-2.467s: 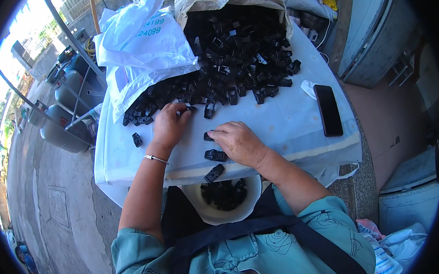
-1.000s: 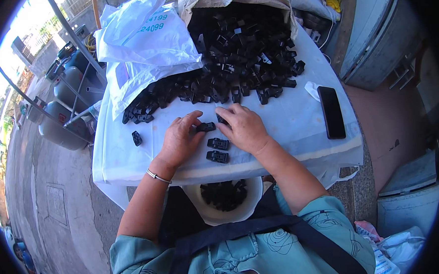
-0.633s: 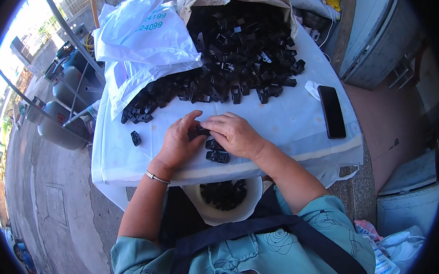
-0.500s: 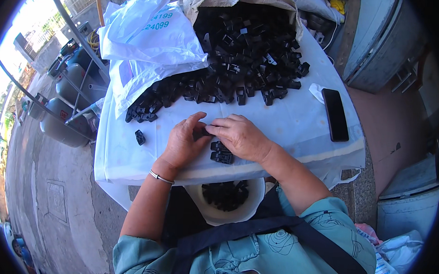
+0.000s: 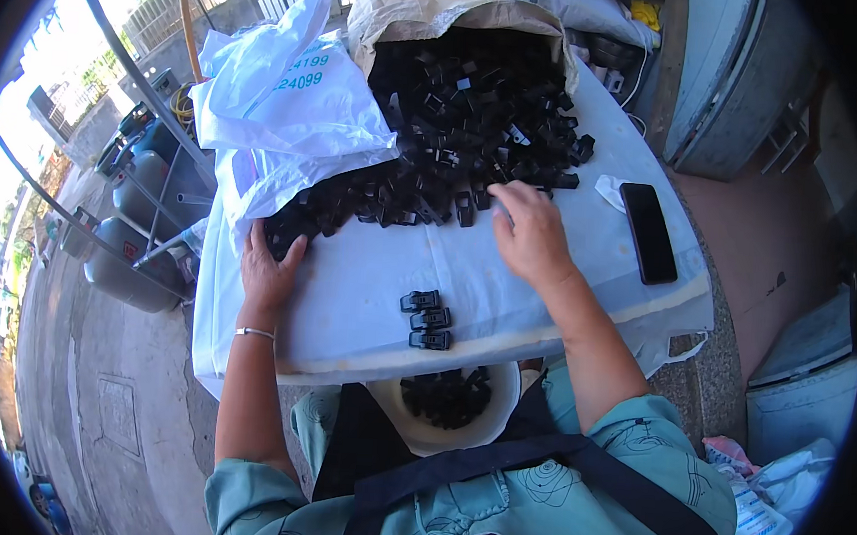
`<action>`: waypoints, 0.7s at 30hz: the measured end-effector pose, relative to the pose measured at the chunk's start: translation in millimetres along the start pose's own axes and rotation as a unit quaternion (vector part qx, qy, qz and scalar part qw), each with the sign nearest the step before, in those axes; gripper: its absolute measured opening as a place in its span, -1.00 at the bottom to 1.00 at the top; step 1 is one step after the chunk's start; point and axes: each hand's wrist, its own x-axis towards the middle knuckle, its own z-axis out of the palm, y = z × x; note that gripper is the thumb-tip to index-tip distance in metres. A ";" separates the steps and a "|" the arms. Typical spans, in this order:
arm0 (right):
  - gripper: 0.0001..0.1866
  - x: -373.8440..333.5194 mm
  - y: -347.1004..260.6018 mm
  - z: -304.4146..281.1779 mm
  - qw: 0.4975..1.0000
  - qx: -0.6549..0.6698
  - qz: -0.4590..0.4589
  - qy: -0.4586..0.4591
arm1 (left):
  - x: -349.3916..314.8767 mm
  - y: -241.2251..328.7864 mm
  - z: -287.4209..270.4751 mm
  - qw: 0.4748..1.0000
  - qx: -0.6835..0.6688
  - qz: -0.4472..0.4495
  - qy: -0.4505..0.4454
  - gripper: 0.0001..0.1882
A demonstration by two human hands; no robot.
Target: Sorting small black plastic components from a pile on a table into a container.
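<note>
Three small black plastic buckle-like pieces (image 5: 426,319) lie in a short column near the table's front edge. A large pile of similar black pieces (image 5: 434,161) covers the far middle of the table. My left hand (image 5: 271,271) rests at the pile's left end, thumb and fingers spread about some black pieces; whether it touches a single one is partly hidden. At the pile's front right edge is my right hand (image 5: 535,236), its thumb apart and fingertips over the pieces, with nothing visibly held.
A beige sack (image 5: 403,9) opens onto the pile, and a white plastic bag (image 5: 301,116) covers its left side. A black phone (image 5: 648,233) lies beside white tissue (image 5: 611,190) at the right. Below the table edge, a pale tub (image 5: 506,407) contains black pieces. Grey gas cylinders (image 5: 128,261) stand left.
My hands have parted from the middle front: the left went left, the right went up and right to the pile. Three column pieces now show fully. The loose piece at left no longer shows.
</note>
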 end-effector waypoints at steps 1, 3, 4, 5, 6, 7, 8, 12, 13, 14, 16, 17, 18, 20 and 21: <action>-0.64 2.8 15.8 1.4 0.996 -0.057 0.061 0.009 | 9.7 7.8 6.6 1.000 -0.004 0.004 -0.001 -0.14; -0.56 4.6 38.2 10.3 0.993 -0.091 0.072 0.013 | 27.0 24.5 17.3 0.999 0.026 0.023 -0.018 -0.14; -0.47 5.1 45.2 13.4 0.989 -0.120 0.083 0.009 | 32.4 31.1 26.8 0.998 0.048 0.041 -0.010 -0.15; -0.47 6.0 45.3 15.0 0.989 -0.122 0.086 0.009 | 32.9 49.5 27.7 0.998 0.046 0.042 -0.013 -0.15; -0.41 7.7 42.8 18.3 0.993 -0.099 0.067 -0.010 | 32.3 69.0 28.9 0.997 0.050 0.035 -0.038 -0.16; -0.34 6.5 40.4 19.6 0.995 -0.077 0.050 -0.031 | 29.5 87.3 32.2 0.996 0.052 0.029 -0.066 -0.17; -0.34 5.4 37.0 21.9 0.995 -0.076 0.050 -0.034 | 26.6 94.0 37.7 0.995 0.060 0.045 -0.062 -0.20; -0.30 5.1 23.9 22.0 0.995 -0.043 0.001 -0.085 | 12.7 111.9 45.7 0.993 0.051 0.090 -0.057 -0.28; -0.30 1.5 21.7 24.1 0.995 -0.042 0.002 -0.085 | 10.4 111.3 44.2 0.992 0.041 0.096 -0.077 -0.31; -0.30 -2.8 20.6 27.0 0.995 -0.038 -0.011 -0.087 | 7.4 110.8 42.6 0.990 0.031 0.101 -0.096 -0.33; -0.30 -7.5 18.2 26.8 0.993 -0.071 -0.028 -0.086 | -6.7 111.8 42.8 0.988 0.030 0.128 -0.079 -0.35; -0.30 -10.2 16.4 23.5 0.993 -0.069 -0.028 -0.087 | -13.0 112.6 42.0 0.986 0.028 0.154 -0.061 -0.36; -0.32 -13.0 14.3 17.5 0.992 -0.081 -0.038 -0.092 | -16.5 112.2 38.3 0.985 0.027 0.137 -0.100 -0.35; -0.34 -15.3 9.8 6.8 0.990 -0.092 -0.052 -0.098 | -24.2 109.1 32.5 0.982 0.035 0.158 -0.101 -0.35; -0.39 -16.5 7.1 3.2 0.990 -0.109 -0.058 -0.064 | -28.5 106.0 29.4 0.977 0.042 0.180 -0.103 -0.36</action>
